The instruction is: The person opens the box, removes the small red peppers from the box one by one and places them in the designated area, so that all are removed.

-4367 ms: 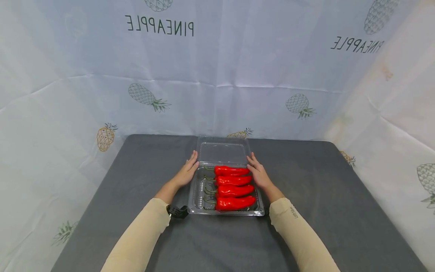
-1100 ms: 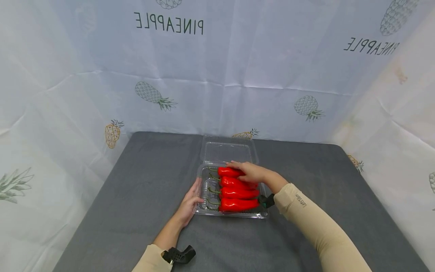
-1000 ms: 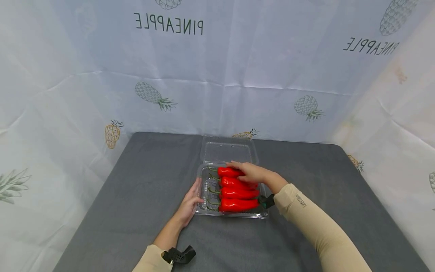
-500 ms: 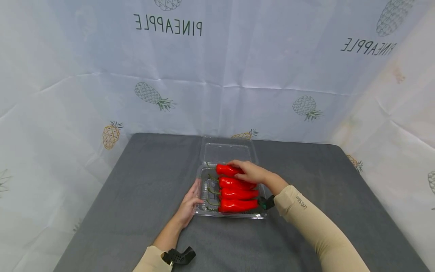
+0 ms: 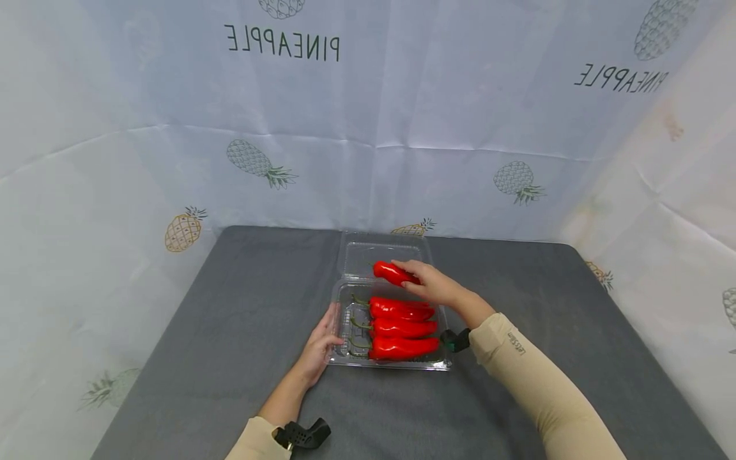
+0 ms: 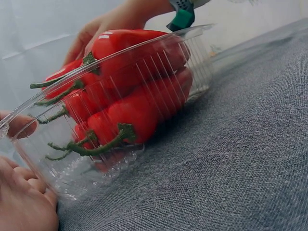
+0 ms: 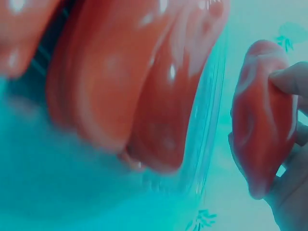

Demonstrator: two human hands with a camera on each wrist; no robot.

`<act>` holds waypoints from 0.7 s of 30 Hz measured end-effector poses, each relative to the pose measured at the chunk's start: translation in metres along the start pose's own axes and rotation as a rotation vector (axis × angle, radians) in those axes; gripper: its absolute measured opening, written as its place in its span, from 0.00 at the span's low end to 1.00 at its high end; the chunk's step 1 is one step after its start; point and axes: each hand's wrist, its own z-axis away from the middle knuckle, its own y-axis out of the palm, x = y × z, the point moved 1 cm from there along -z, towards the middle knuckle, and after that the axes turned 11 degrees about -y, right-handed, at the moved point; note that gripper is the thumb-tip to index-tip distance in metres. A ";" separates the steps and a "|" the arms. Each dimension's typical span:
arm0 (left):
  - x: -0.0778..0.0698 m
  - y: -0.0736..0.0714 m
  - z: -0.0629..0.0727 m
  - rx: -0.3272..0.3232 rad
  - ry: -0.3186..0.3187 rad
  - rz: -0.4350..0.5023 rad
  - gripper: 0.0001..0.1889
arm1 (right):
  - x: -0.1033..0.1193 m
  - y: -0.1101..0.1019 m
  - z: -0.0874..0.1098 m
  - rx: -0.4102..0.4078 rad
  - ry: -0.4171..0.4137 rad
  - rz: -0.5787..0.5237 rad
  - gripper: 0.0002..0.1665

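My right hand (image 5: 430,283) holds a long red pepper (image 5: 392,273) above the back edge of a clear plastic clamshell container (image 5: 391,366). In the right wrist view, thumb and fingers grip that pepper (image 7: 262,120), clear of the others. Three red peppers (image 5: 402,328) lie in a row on top inside the container, green stems to the left. More peppers (image 6: 134,115) show beneath them through the wall in the left wrist view. My left hand (image 5: 316,351) grips the container's left side, thumb (image 6: 21,126) over the rim and fingers outside.
The container's lid (image 5: 382,255) lies folded back toward the rear of the grey-covered table (image 5: 264,281). Behind and at both sides hangs a pale cloth (image 5: 368,115) with printed pineapples. A black wrist device (image 5: 303,434) sits on my left wrist.
My left hand moved from the container's upper left side to its lower left. My right hand left the right side, took the rearmost pepper and lifted it out toward the back.
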 end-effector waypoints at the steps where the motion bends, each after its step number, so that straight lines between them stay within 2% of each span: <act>1: 0.000 0.000 0.000 -0.002 0.000 0.000 0.43 | -0.001 -0.002 0.001 -0.011 0.007 0.002 0.33; 6: 0.000 -0.001 0.000 -0.003 -0.001 0.004 0.43 | -0.006 -0.008 0.009 -0.068 0.061 0.005 0.33; 12: 0.001 -0.001 0.000 -0.010 -0.002 0.002 0.43 | -0.017 -0.013 0.018 -0.186 0.121 0.061 0.34; 21: 0.001 -0.001 -0.001 -0.014 -0.014 -0.012 0.43 | -0.036 -0.023 0.036 -0.329 0.245 0.063 0.36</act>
